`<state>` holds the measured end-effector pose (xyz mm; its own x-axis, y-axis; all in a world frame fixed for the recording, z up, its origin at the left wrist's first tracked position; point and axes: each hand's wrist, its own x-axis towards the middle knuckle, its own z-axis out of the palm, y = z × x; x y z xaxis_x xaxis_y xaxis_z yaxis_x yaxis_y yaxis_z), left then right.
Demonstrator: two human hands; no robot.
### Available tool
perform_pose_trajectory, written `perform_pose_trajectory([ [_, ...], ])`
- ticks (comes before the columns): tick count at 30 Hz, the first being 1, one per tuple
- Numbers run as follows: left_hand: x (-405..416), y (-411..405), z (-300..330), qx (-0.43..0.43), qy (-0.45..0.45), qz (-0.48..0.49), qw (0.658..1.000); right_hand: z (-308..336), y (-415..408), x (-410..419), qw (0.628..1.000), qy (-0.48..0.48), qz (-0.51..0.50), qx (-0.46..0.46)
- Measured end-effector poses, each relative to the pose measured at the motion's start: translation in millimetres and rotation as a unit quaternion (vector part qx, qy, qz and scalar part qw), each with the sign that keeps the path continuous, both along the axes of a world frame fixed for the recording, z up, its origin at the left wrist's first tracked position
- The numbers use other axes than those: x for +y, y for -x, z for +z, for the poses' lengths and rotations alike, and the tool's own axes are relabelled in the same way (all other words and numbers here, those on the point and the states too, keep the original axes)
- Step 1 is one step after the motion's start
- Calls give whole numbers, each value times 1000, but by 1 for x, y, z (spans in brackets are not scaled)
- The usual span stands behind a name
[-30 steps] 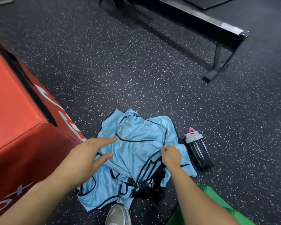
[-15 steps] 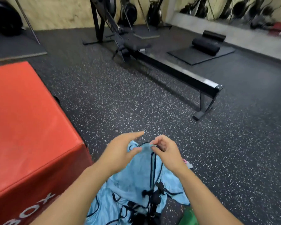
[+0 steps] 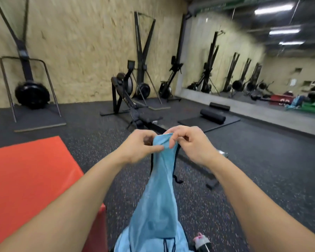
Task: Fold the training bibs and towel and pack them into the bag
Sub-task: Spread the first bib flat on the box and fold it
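Note:
A light blue mesh training bib [image 3: 157,202] with dark trim hangs stretched in front of me, lifted by its top edge. My left hand [image 3: 138,148] pinches that top edge on the left side, and my right hand [image 3: 191,144] pinches it on the right, the two hands close together at chest height. More light blue bib fabric [image 3: 124,241] lies bunched on the floor below. The towel and the bag are not in this view.
A red padded box [image 3: 31,179] stands at my left. A bottle with a pink cap [image 3: 201,242] lies on the speckled floor at the bottom. A rowing machine [image 3: 135,113], rolled mats [image 3: 213,116] and a wall mirror [image 3: 253,73] are farther off.
Both hands have risen from the pile on the floor, lifting one bib up by its top edge. The left hand went from spread fingers to pinching the fabric. The view has tilted up.

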<state>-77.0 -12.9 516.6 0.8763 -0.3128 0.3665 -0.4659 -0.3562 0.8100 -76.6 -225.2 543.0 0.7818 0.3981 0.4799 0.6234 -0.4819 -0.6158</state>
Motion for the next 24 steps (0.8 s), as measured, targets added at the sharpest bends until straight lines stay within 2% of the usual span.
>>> perform_pose_trajectory([
  [5, 29, 50, 77, -101, 34, 89, 990, 66, 32, 34, 998, 38, -29, -46],
  [8, 52, 84, 116, -140, 33, 127, 981, 103, 53, 60, 999, 7, 8, -44],
  [12, 89, 129, 156, -147, 45, 133, 979, 154, 81, 100, 989, -54, 100, -94],
  [16, 118, 171, 180, -144, 70, 140, 977, 203, 112, 142, 977, -61, 159, -125],
  [24, 171, 244, 185, -89, -6, 173, 981, 266, 155, 189, 971, -109, 154, -144],
])
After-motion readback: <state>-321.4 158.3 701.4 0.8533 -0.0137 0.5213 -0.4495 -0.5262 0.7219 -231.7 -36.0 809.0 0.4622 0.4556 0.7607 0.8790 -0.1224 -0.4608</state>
